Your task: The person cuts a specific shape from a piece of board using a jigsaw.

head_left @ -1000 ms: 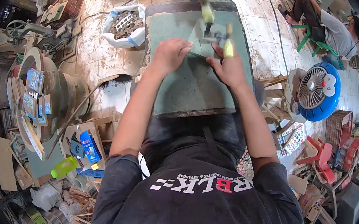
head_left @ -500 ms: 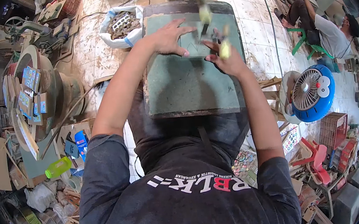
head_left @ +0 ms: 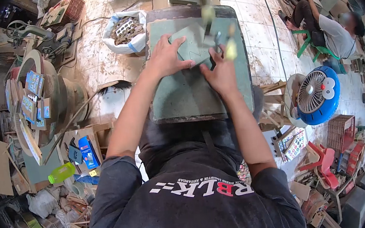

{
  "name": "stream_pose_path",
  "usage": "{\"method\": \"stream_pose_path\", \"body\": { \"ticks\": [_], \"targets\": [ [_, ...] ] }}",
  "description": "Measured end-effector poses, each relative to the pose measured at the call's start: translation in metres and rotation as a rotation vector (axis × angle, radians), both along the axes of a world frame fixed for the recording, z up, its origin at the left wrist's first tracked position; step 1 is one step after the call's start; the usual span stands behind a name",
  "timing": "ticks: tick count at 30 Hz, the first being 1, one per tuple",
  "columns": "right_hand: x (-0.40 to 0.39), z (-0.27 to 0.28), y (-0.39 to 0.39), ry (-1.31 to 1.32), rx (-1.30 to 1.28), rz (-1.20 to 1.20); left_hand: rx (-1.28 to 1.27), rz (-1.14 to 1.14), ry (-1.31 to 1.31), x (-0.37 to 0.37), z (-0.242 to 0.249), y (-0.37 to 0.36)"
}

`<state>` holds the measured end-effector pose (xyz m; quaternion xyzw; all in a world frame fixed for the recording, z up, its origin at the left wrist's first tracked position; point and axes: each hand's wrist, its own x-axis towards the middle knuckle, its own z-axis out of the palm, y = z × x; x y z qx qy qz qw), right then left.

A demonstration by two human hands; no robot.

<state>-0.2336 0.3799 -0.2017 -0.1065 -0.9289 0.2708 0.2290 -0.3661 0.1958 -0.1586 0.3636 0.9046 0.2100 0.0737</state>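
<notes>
A thin greenish board [head_left: 189, 43] with pencil-like lines lies tilted on the worn green machine table [head_left: 181, 103]. My left hand [head_left: 165, 60] holds its left side, fingers at the upper left edge and thumb on the lower edge. My right hand [head_left: 222, 73] is closed at the board's lower right corner, thumb and fingers close together. Just beyond those fingers, a machine arm with yellow-green parts [head_left: 208, 14] comes down onto the board, smeared by motion. Its lower tip and the exact contact with the board are blurred.
A white sack [head_left: 133, 43] of cut wooden pieces stands behind the table's left side. At right are a blue fan [head_left: 318, 95] and a seated person [head_left: 338, 31]. Printed boards [head_left: 34, 98] lie on a round stand at left, near a green bottle [head_left: 62, 172].
The board has turned on the table and now lies tilted. My left hand has shifted left and towards me; my right hand has moved left and slightly towards me.
</notes>
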Motion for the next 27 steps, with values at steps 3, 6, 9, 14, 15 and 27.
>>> {"method": "stream_pose_path", "body": {
  "ticks": [3, 6, 9, 14, 15, 27],
  "targets": [
    [-0.001, 0.019, -0.023, -0.088, -0.045, -0.046, -0.021, 0.087, 0.014, 0.013, 0.003, 0.001],
    [-0.002, 0.037, -0.023, -0.247, -0.155, -0.036, 0.026, 0.147, 0.078, 0.019, -0.001, -0.001],
    [-0.003, 0.037, -0.011, -0.336, -0.179, 0.012, 0.033, 0.207, 0.05, 0.028, -0.002, -0.001],
    [-0.012, 0.02, 0.02, -0.259, -0.058, 0.171, 0.02, 0.261, 0.102, 0.044, -0.007, -0.012],
    [-0.016, 0.026, 0.026, -0.326, -0.066, 0.251, 0.013, 0.262, 0.099, 0.049, -0.01, -0.015],
    [-0.043, -0.006, 0.074, -0.422, -0.464, 0.661, 0.148, 0.397, 0.359, 0.081, -0.032, -0.006]
  ]
}}
